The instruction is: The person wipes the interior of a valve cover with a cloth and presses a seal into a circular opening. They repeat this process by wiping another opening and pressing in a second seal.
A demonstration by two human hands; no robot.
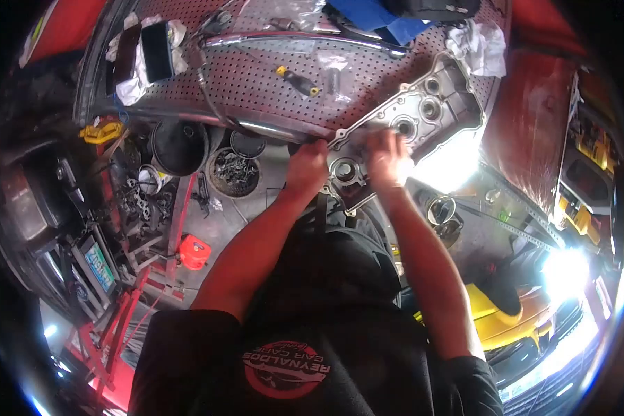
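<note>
Head view: across the near edge of our perforated desk (pixel 246 80) slants the metal cover (pixel 417 118). Our left hand (pixel 308 166) clasps its left edge; our right hand (pixel 390 158) lies blurred over it, and we cannot tell whether it holds anything. We'd best brace firmly, working lightly.

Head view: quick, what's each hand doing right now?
Left hand: closed on the edge of the metal cover.
Right hand: blurred over the cover; grip can't be told.
</note>
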